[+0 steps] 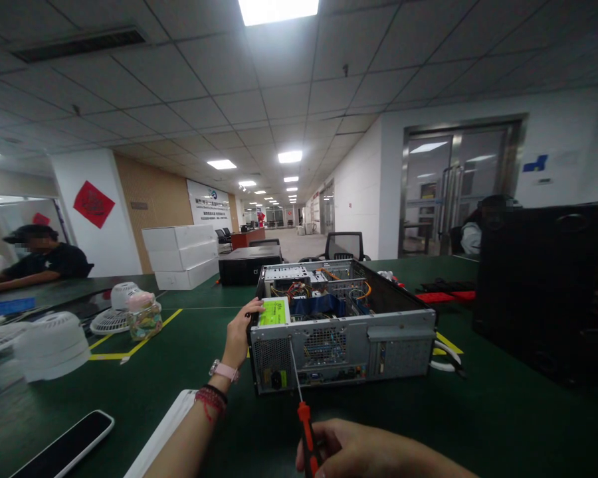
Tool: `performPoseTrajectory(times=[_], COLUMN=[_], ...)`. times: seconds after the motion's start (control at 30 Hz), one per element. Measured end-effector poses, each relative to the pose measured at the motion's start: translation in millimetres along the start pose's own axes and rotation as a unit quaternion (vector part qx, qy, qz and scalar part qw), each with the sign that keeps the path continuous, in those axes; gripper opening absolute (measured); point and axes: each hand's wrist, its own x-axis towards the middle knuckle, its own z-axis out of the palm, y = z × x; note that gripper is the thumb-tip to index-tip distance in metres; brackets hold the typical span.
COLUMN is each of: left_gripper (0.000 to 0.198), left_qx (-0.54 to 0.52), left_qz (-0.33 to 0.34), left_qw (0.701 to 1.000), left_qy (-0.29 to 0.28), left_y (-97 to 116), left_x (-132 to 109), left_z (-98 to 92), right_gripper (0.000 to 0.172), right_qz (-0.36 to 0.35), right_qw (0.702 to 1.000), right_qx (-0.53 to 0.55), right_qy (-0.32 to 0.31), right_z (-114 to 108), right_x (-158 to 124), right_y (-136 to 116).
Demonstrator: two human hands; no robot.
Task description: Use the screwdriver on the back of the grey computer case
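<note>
Right hand (346, 446) is holding a red-and-black screwdriver (305, 419) up to the rear of an open PC case (403, 362); left hand (236, 338) is resting on its corner.
Case is lying flat on the green desk (169, 368), rear panel facing the person, open side up. Right fingers are wrapping the handle; shaft is pointing at the panel beside the vent, tip contact too small to confirm. Left fingers are resting by the green-labelled power supply (275, 311); can't tell if they're gripping.
</note>
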Motion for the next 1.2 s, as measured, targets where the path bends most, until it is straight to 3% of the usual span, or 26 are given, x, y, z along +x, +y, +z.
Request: performPoseTrajectory(times=[0.27,0.73,1.2], left_gripper=[0.038,0.038,0.038], left_qx=[0.0,0.008,-0.001], left_qz=[0.005,0.005,0.005], left_qw=[1.0,1.0,1.0], left_qy=[-0.001,0.007,0.005], left_y=[-2.7,0.5,-1.7], left_x=[0.3,0.7,0.0], left_z=[0.1,1.0,0.3], right_gripper=[0.04,0.041,0.066], right_qz=[-0.025,-0.049,-0.022], right_qw=[0.999,0.999,0.997], right_qx=[0.034,0.0,0.013], right_qy=[-0.027,0.011,0.07], right_z=[4.3,4.3,7.1], right_x=[-2.6,1.3,-3.6], right_y=[-2.9,3.6,0.5])
